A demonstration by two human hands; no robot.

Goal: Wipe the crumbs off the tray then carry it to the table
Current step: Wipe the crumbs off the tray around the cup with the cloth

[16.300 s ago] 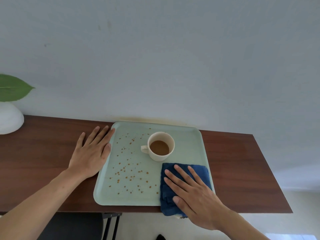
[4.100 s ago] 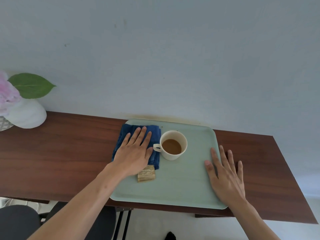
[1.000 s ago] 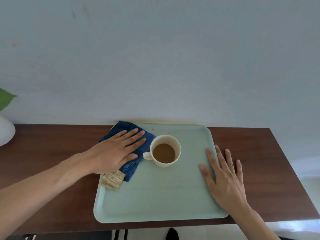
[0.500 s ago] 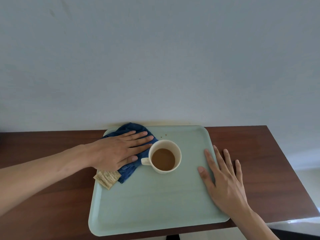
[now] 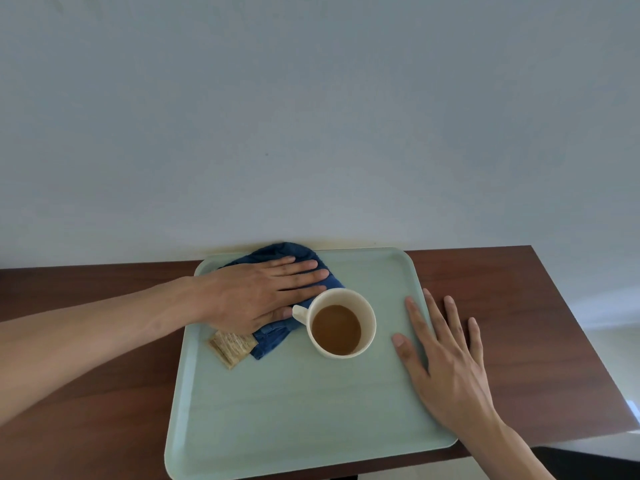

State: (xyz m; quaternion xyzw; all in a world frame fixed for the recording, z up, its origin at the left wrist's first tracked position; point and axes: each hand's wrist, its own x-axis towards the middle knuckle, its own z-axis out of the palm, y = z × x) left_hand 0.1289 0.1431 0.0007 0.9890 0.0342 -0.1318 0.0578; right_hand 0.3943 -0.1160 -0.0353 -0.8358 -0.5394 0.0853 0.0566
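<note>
The left hand (image 5: 256, 296) lies flat, fingers spread and straight, pressing a blue cloth (image 5: 277, 330) onto the far left corner of the tray (image 5: 294, 403), with a tan label (image 5: 231, 345) showing at the cloth's near left edge. The cup (image 5: 341, 323) of brown drink stands just right of the cloth, its handle touching it. The pale green tray rests on the brown desk (image 5: 502, 306), and the right hand (image 5: 446, 362) lies open, palm down, across the tray's right rim, gripping nothing.
</note>
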